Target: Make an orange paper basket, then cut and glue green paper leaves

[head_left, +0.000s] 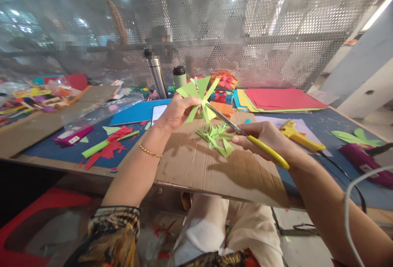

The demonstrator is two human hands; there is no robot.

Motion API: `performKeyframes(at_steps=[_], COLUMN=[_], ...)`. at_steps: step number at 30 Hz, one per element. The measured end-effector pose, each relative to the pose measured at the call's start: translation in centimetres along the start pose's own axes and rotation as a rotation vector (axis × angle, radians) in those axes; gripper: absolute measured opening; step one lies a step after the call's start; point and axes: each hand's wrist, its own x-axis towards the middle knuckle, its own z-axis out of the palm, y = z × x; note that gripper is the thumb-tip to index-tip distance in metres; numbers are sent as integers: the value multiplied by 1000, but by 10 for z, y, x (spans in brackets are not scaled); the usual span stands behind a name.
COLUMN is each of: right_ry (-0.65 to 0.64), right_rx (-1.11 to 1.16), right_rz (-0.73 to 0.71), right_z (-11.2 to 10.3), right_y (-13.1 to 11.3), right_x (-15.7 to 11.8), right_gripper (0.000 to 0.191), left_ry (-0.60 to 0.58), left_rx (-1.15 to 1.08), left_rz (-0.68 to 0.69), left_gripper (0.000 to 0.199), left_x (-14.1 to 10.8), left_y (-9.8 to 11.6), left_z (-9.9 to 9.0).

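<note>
My left hand [179, 112] pinches a light green paper cutout [199, 89] whose strips fan out like petals. Yellow-handled scissors [267, 151] are gripped in my right hand [260, 136], their metal blades reaching up to the middle of the cutout. How far the blades are parted is hard to see. Below the cutout, green paper scraps [219, 138] lie in a heap on a brown cardboard sheet [242, 173]. The fingers of my right hand partly hide behind the scissor handle.
A yellow glue gun [301, 136] with a black cord lies at right, near a purple tool [365, 160]. Coloured paper sheets [285, 98] are stacked behind. A steel flask [157, 78] and a green bottle [179, 78] stand at the back. Red scraps [107, 150] lie left, near a phone [158, 113].
</note>
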Motion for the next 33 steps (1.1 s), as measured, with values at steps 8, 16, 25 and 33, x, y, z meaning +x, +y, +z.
performKeyframes(at_steps=[8, 16, 25, 33], right_ry=[-46, -98, -77, -69], right_rx=[-24, 21, 78, 67], right_rz=[11, -29, -22, -18], right_z=[-3, -2, 0, -1], right_y=[-2, -6, -1, -8], right_x=[-1, -1, -1, -3], right_gripper=[62, 63, 56, 55], left_ry=[-6, -44, -101, -110], left_rx=[1, 32, -8, 44], left_rz=[-47, -10, -7, -6], left_gripper=[18, 16, 17, 20], left_x=[1, 3, 4, 2], left_y=[-2, -6, -11, -7], left_z=[-4, -7, -11, -9])
